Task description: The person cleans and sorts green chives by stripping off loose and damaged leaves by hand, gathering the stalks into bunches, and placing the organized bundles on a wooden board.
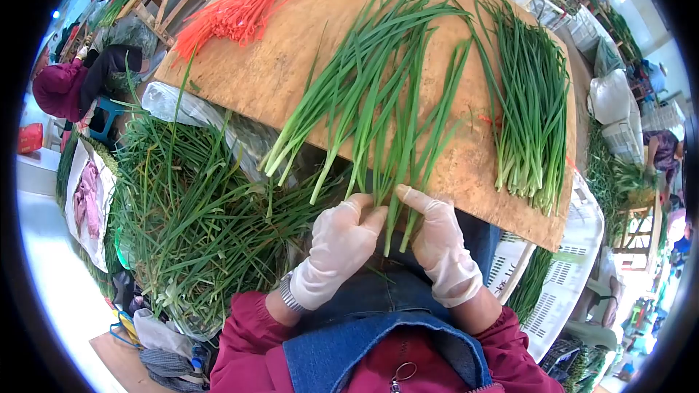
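Both hands wear thin white gloves at the board's near edge. My left hand [341,246] is closed, thumb and fingers pinched at the lower ends of some green stalks. My right hand [437,239] is closed too, its thumb and index finger pressed at a few stalks beside it. Loose green stalks [389,80] fan out over the wooden board [291,51], their pale ends hanging over the near edge. Right of them lies a neat bundle of stalks [528,102], with a bit of red tie at its left side.
Red plastic ties [255,7] lie at the board's back left. A large heap of loose greens [196,225] is at the left. White crates [568,276] stand at the right. A person [73,84] sits at the far left; other people are at the far right.
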